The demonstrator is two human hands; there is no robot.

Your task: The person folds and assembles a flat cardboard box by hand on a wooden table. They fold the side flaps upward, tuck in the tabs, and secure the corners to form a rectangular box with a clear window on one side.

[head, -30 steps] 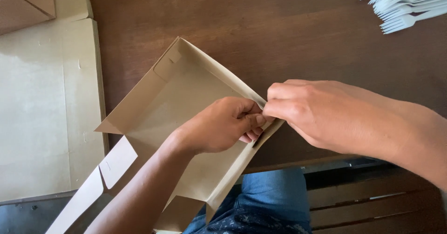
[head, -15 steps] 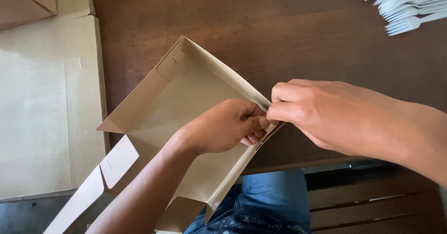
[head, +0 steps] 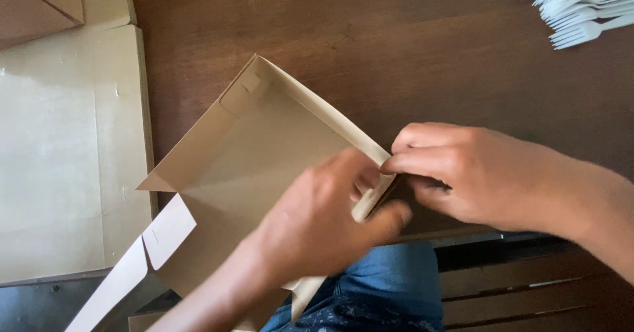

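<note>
1. Two hands worked one tan cardboard box blank [head: 264,147], half-folded, lying at the near edge of a dark brown wooden table [head: 396,48] and overhanging twd the person's lap.
2. Left hand [head: 323,220] was inside the box, curled, blurred; thumb under and fingers over the box's right wall, gripping it near the front corner.
3. Right hand [head: 462,173] sat just outside same wall, fingers nearly closed, thumb + forefinger pinching the wall's top edge. Both hands touched at that spot.
4. Box: far corner stood up w/ a small tucked tab [head: 247,84]; left wall upright; near-left flaps [head: 142,253] loose, unfolded, hanging past table edge. Plain tan, no print visible.
5. Left of box: flat cardboard sheet [head: 66,153], pale beige, rectangular, lay on/over the table's left side, close beside the box's left corner; can't tell if touching.
6. Top-left corner: another brown cardboard piece [head: 36,8], partly cut off by frame.
7. Top-right: pile of white plastic forks [head: 574,8], well apart from hands.
8. Below table edge: blue jeans [head: 389,286] of the person, dark slatted surface [head: 528,286] to the right.
</note>
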